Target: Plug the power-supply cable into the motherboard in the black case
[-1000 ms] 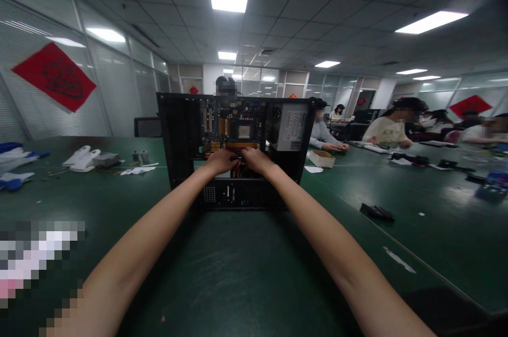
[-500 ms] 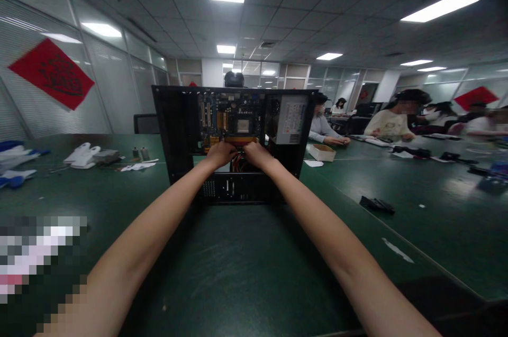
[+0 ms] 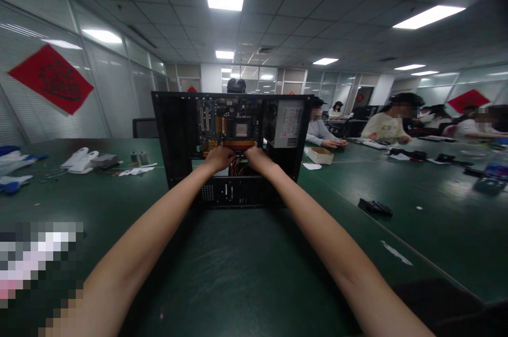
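An open black computer case (image 3: 174, 136) stands on the table with its inside facing me. In it are a motherboard (image 3: 234, 109) with a bare square processor (image 3: 241, 129) and a silver power supply (image 3: 286, 123). My left hand (image 3: 219, 158) is closed at the left end of the orange memory slots (image 3: 239, 145) along the board's lower edge. At their right end, my right hand (image 3: 260, 159) is closed too, fingers bent inward. Whatever the fingertips press or pinch is hidden. Red and dark cables (image 3: 238, 169) hang between and below the hands.
On the green table (image 3: 222, 263), white plastic bags (image 3: 81, 160) and a grey block lie left. To the right are a small open box (image 3: 319, 155), a black pouch-like item (image 3: 375, 207) and a paper strip (image 3: 397, 253). Other people sit along the right side.
My view has tilted up slightly, so the scene sits a little lower. Both hands stay at the ends of the memory slots, with little visible movement.
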Tool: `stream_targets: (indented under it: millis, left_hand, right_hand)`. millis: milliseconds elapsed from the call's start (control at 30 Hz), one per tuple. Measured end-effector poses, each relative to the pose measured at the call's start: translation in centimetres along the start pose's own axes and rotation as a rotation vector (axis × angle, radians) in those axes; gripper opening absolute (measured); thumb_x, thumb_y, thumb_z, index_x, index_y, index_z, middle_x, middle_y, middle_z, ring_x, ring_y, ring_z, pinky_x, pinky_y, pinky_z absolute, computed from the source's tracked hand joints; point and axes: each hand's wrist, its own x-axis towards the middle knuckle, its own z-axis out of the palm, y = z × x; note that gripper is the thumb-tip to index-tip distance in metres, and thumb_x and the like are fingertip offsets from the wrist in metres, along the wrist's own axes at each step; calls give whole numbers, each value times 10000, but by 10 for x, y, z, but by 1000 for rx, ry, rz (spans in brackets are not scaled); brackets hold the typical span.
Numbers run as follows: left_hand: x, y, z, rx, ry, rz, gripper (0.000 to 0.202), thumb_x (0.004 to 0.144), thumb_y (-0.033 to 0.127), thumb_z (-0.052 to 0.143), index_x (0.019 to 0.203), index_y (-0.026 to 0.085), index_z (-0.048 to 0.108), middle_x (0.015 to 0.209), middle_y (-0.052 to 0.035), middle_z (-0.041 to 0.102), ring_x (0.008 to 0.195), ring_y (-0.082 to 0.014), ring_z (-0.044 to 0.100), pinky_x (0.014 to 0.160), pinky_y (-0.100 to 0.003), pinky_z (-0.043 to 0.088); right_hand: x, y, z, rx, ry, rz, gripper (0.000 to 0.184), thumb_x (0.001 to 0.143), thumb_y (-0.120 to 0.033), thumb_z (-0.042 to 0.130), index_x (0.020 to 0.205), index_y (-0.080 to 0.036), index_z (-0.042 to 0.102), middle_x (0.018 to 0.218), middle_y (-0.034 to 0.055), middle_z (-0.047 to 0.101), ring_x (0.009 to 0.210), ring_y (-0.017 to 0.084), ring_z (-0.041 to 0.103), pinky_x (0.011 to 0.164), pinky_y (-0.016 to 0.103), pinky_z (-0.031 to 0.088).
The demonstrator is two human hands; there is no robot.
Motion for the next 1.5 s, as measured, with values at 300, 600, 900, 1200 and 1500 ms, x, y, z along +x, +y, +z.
stream_targets:
  millis: [300,600,900,1200,1500]
  left_hand:
    - [3,-1,2,24,9,-13,360,933,424,509,1142,309,779,1118,-66,771,1034,-285,708,817,-337,540]
    - [3,4,-1,78,-4,16,368,936,405,491,1098,281,798,1086,-104,773,1038,-307,709,823,-356,530]
    - [-4,1,-7,-9,-17,-49,380,934,406,489,1160,309,778,1113,-57,773,1052,-274,704,798,-309,518]
    - [-28,2,-19,-35,75,108,454,980,483,434,1007,226,807,951,-115,781,921,-280,715,735,-317,474]
    - [-84,21,-15,-126,105,9,585,1013,571,325,912,257,808,829,-80,770,758,-258,699,597,-311,384]
  right_hand:
    - [2,0,-1,-12,-7,36,419,890,-2,445,1199,-84,716,1201,257,680,1148,309,670,965,368,513]
    - [5,2,2,21,-9,75,388,899,-9,457,1176,-68,722,1175,253,694,1136,299,673,960,331,499]
    - [-2,4,1,128,38,59,332,985,-170,509,1244,-115,711,1199,184,721,1165,240,661,990,274,454]
    - [-30,-5,-10,201,130,-55,370,1059,-314,425,1116,-151,752,1111,107,764,1030,198,703,864,244,458]
    - [-111,22,3,-174,54,-64,507,1045,-558,351,1117,-160,657,1033,125,738,944,246,697,772,295,444]
